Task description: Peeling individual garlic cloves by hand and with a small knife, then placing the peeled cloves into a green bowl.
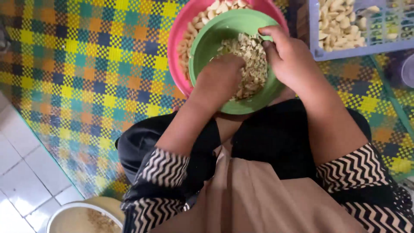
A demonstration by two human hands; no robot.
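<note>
Starting at the seven o'clock corner, a cream bowl (82, 213) with pale crumbs inside stands on white floor tiles (17, 172), just off the edge of a woven checked mat (86, 64) in yellow, teal and orange that fills the nine-to-eleven side. Toward the centre, the left hand (217, 80) dips knuckles-up into a green bowl (207, 43), its fingers curled down into a heap of peeled nut pieces (250, 60); whether it grips any cannot be told, since the fingertips are buried. The green bowl sits at twelve o'clock, resting partly inside a larger pink bowl (177, 39) that holds whole pale nuts (215, 7) along its far rim. At one o'clock of the green bowl, the right hand (293, 58) is loosely curled over the rim, thumb and forefinger pinched near a small piece at the edge. Farther right, at two o'clock, a lilac plastic crate (345, 51) holds more whole nuts. Zigzag-striped sleeves (358, 168) frame the bottom.
</note>
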